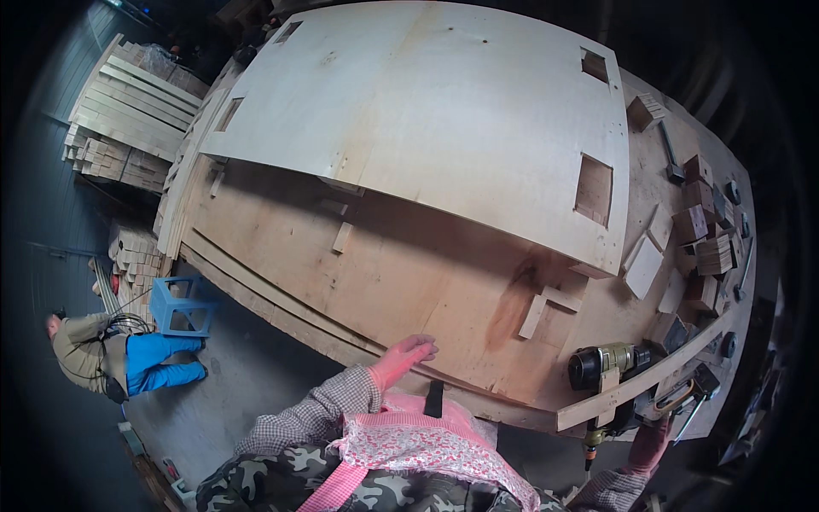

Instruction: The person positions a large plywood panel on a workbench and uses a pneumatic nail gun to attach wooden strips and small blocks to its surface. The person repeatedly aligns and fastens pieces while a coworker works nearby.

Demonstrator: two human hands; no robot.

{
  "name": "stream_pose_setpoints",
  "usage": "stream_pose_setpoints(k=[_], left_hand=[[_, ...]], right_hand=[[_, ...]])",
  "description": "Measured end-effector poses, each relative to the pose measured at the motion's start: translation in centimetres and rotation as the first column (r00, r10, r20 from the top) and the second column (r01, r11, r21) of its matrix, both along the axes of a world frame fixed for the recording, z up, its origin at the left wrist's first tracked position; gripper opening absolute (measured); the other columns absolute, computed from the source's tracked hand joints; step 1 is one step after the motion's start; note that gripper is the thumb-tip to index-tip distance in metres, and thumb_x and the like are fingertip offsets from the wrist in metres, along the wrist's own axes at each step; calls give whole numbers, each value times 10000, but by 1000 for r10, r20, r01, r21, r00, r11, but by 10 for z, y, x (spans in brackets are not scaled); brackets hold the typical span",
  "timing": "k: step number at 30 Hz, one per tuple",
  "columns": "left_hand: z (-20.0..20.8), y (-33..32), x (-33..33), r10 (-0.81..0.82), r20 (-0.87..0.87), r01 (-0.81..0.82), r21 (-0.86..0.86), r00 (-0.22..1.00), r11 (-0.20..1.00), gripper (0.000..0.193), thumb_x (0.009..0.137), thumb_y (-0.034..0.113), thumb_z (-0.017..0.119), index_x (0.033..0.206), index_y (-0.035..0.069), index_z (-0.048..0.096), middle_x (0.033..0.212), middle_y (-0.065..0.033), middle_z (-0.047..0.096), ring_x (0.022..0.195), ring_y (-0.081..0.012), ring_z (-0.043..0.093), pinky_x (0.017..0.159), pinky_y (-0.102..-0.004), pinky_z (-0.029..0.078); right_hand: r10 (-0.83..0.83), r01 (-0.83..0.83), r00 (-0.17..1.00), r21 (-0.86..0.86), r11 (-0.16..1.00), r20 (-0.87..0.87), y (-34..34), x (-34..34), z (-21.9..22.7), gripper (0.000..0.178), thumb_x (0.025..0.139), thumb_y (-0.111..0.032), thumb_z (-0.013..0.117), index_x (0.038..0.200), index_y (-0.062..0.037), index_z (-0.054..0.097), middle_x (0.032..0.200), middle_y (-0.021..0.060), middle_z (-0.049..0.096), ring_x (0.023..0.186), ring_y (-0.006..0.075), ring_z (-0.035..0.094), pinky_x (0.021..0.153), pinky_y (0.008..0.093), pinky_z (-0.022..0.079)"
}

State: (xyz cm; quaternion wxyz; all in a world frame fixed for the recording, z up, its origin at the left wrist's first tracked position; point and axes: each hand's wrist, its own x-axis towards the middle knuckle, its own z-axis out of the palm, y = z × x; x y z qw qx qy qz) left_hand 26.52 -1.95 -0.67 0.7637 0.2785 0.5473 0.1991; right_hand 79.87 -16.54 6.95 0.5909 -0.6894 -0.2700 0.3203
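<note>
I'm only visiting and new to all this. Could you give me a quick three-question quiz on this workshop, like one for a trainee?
1. True or false: the blue stool is to the left of the workbench.
2. How many rectangular openings show in the large pale panel?
3. Which is nearest the right hand? A) the power drill; B) the large pale panel; C) the blue stool.

Key: 1. True. 2. Four. 3. A.

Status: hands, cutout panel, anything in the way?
Left hand open, seemingly empty; right hand, grip unclear. Large pale plywood panel with cutouts above brown wooden surface. Possible obstruction near right hand: green-black power drill, long pale wooden strip.
</note>
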Motion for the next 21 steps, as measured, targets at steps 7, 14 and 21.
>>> stream_pose_setpoints(k=[7, 14, 21], left_hand=[[23, 76, -77, -32, 376, 33, 4, 926, 999, 622, 926, 454, 508, 1340, 8, 382, 1065, -58, 568, 997, -118, 550, 876, -227, 398], [47, 160, -133, 55, 498, -115, 90, 865, 989, 587, 839, 594, 561, 1214, 156, 453, 985, 6, 550, 856, -85, 534, 770, -292, 432], [19, 218, -139, 207, 343, -205, -42, 916, 978, 598, 785, 556, 663, 1151, 144, 431, 929, 34, 518, 841, -86, 515, 757, -282, 427]], right_hand=[[424, -520, 683, 11, 854, -595, 182, -353, 22, 410, 863, -127, 579, 1229, 31, 480, 1047, 106, 611, 918, 220, 611, 845, 349, 489], [645, -782, 543, -44, 621, -538, 303, -506, -2, 371, 843, -178, 682, 1115, 32, 542, 951, 50, 627, 855, 138, 600, 791, 292, 491], [780, -793, 582, -374, 482, -229, 357, -542, -17, 241, 866, -93, 630, 1044, 60, 579, 941, 47, 641, 864, 92, 563, 809, 264, 462]])
